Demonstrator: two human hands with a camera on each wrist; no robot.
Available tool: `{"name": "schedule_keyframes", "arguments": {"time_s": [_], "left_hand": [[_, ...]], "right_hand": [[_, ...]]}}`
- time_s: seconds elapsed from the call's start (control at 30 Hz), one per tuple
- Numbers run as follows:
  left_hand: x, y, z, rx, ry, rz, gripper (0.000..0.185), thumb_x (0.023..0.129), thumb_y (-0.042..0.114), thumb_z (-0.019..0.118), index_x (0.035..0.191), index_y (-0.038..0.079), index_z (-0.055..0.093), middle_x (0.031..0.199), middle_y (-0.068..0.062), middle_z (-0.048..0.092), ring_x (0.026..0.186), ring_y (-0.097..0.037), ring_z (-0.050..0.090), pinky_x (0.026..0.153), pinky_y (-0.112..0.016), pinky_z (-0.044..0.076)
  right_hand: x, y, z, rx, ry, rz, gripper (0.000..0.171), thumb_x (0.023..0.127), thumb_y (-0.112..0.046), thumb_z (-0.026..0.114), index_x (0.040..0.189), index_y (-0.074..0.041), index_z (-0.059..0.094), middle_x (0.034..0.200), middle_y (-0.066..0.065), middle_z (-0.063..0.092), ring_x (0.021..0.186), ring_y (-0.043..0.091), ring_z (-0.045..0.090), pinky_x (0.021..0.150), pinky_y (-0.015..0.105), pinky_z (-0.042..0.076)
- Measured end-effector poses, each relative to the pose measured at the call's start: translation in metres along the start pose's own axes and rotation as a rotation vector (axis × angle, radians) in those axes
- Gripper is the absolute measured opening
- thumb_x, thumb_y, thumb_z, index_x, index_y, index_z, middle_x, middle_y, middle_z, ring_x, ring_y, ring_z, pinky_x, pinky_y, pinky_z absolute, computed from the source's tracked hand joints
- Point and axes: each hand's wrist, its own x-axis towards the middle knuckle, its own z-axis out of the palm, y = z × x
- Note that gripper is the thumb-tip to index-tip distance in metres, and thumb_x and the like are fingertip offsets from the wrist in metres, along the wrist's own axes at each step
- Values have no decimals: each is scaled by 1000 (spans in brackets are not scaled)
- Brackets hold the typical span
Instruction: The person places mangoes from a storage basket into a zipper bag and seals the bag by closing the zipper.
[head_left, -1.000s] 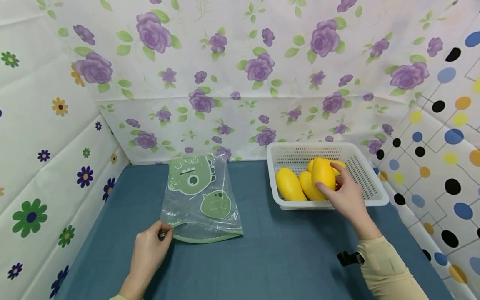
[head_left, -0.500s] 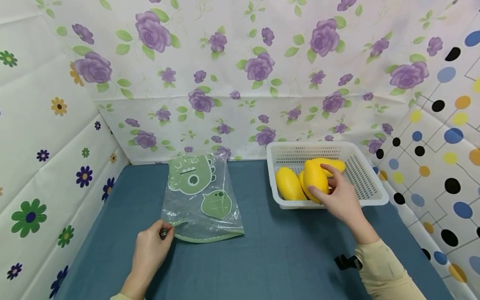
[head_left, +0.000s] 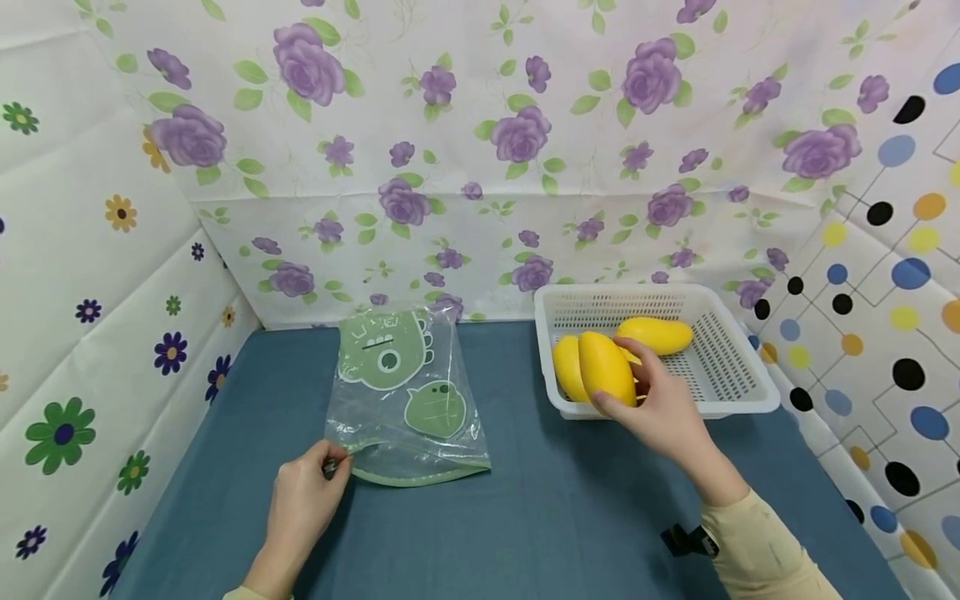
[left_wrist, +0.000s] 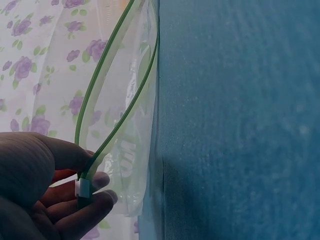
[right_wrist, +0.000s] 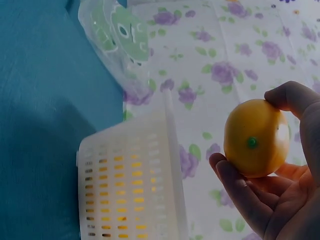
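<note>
head view: right hand (head_left: 660,412) grasps a yellow mango (head_left: 606,369) over the white basket (head_left: 738,379) rim; left hand (head_left: 303,500) pinches the zip bag (head_left: 405,400), apparently at its slider.

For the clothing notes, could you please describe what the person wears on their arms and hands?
Both hands are bare, with no gloves or rings visible. The right arm wears a pale beige long sleeve, with a small black clip beside its cuff. Only a sliver of matching cuff shows at the left wrist.
</note>
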Motion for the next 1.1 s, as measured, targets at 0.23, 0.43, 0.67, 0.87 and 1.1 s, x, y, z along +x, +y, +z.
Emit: {"name": "schedule_keyframes", "arguments": {"time_s": [0.23,0.43,0.67,0.87,1.1], "left_hand": [[-1,2,-3,18,-41,-28,10,88,3,83,88,11,77,85,-7,78,73,-24,75,60,-47,58],[-2,3,-4,38,-58,-43,8,89,6,82,89,13,78,89,-8,80,74,-25,75,57,-47,57],[-2,0,-3,36,-65,-22,9,89,5,83,89,13,78,89,-8,80,70,-24,75,56,-46,57],[-2,-1,-3,53,-74,-14,10,88,5,84,88,13,77,90,-10,80,66,-23,73,54,-46,56],[-2,-1,-3,62,-79,-10,10,89,5,84,89,13,78,88,-9,80,63,-21,71,52,-44,55]], "right_hand": [[-3,-16,14,48,-28,-97,83,88,-25,91,158,-19,46,128,14,74,92,20,74,75,32,62],[-6,-27,29,73,-94,-114,84,88,-26,91,159,-19,45,131,10,72,96,18,72,78,31,62],[-10,-41,53,87,-176,-145,84,87,-27,91,158,-25,46,124,1,73,91,14,69,80,34,61],[-13,-50,79,92,-282,-179,82,90,-32,89,159,-26,46,120,-5,73,86,10,66,77,33,59],[-16,-60,105,115,-407,-180,78,91,-35,85,158,-24,46,122,-6,73,92,10,69,82,32,59]]}}
